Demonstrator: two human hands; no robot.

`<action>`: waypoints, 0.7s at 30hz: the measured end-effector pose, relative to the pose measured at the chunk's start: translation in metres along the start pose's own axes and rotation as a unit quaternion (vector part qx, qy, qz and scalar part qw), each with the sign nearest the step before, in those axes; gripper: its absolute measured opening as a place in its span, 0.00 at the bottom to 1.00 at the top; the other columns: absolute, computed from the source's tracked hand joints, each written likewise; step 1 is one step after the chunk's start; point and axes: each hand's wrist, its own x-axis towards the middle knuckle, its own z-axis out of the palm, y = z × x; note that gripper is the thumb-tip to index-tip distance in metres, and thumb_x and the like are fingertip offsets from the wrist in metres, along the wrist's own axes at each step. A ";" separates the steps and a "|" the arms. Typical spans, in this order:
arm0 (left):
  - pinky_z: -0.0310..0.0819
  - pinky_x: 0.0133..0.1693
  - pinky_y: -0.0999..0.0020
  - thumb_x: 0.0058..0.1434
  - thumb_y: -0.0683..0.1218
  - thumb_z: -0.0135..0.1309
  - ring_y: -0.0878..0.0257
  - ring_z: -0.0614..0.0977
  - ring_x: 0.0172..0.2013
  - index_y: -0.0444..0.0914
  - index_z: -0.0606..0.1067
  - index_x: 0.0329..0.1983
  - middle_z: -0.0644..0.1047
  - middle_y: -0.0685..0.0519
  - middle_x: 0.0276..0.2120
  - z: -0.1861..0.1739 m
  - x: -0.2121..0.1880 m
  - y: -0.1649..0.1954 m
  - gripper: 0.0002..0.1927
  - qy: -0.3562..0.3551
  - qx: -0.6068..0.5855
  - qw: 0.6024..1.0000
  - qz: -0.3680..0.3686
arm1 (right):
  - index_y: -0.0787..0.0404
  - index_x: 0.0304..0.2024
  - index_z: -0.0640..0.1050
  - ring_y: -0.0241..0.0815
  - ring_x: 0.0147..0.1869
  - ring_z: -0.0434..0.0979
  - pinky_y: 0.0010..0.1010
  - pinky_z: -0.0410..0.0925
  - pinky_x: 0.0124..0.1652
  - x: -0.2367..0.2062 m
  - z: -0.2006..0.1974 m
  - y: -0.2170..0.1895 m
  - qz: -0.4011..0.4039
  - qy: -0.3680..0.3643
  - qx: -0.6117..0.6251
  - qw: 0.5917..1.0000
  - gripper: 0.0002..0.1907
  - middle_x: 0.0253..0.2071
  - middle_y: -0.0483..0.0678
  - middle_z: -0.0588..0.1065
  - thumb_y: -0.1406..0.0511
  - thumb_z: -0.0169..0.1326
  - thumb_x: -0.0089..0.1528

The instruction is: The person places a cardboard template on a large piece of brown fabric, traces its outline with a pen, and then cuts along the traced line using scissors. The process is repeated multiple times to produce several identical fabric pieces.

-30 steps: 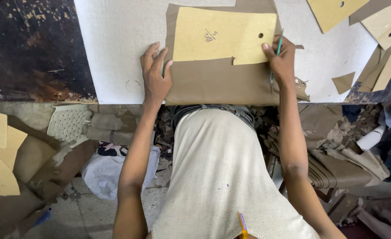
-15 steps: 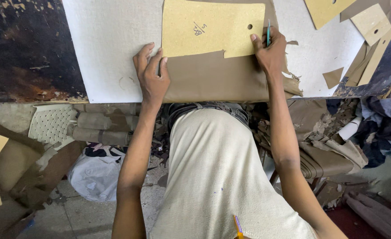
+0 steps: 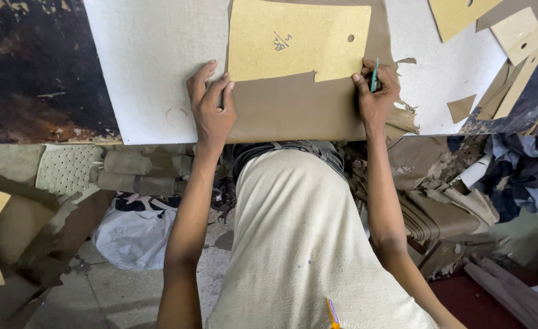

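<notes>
I see my left hand [image 3: 211, 109] spread flat, gripping nothing, its fingertips pressing the lower left corner of the yellow-tan cardboard pattern piece with a small round hole [image 3: 296, 39]. That template lies on the brown sheet of leather-like material [image 3: 293, 113], which covers the white work board [image 3: 141, 67]. My right hand [image 3: 375, 97] is closed around a slim teal pen-like tool [image 3: 374, 74], its tip touching the template's lower right edge. The template's long axis runs left to right, straight ahead of me, spanning both hands; each hand meets one end. More tan cardboard cutouts [image 3: 519, 36] lie well apart, far right.
</notes>
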 end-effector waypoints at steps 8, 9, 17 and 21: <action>0.75 0.51 0.62 0.64 0.33 0.62 0.50 0.75 0.57 0.31 0.81 0.43 0.74 0.46 0.58 0.000 0.003 -0.002 0.06 0.005 -0.018 1.000 0.003 | 0.67 0.52 0.82 0.33 0.44 0.74 0.24 0.69 0.46 -0.001 0.006 -0.005 0.036 0.025 0.054 0.998 0.16 0.42 0.43 0.76 0.77 0.65 0.61; 0.75 0.52 0.61 0.64 0.33 0.62 0.49 0.75 0.57 0.31 0.81 0.44 0.74 0.47 0.58 0.001 0.002 -0.003 0.06 0.007 -0.011 1.000 0.005 | 0.67 0.52 0.82 0.33 0.44 0.74 0.24 0.69 0.46 -0.001 0.007 -0.005 0.039 0.028 0.057 0.997 0.16 0.42 0.43 0.76 0.77 0.65 0.61; 0.75 0.56 0.58 0.64 0.34 0.63 0.49 0.75 0.58 0.31 0.81 0.44 0.74 0.46 0.57 0.002 0.002 -0.006 0.06 0.009 -0.007 1.000 0.018 | 0.67 0.52 0.84 0.32 0.42 0.72 0.24 0.67 0.45 0.004 0.001 -0.004 0.060 0.004 0.065 0.996 0.15 0.39 0.43 0.75 0.77 0.66 0.62; 0.75 0.53 0.60 0.63 0.33 0.63 0.49 0.75 0.56 0.31 0.81 0.42 0.75 0.45 0.56 0.004 0.000 -0.008 0.06 0.003 -0.011 1.000 0.007 | 0.67 0.51 0.84 0.32 0.39 0.70 0.23 0.65 0.42 0.005 0.000 -0.003 0.052 0.005 0.024 0.998 0.15 0.37 0.43 0.75 0.76 0.67 0.61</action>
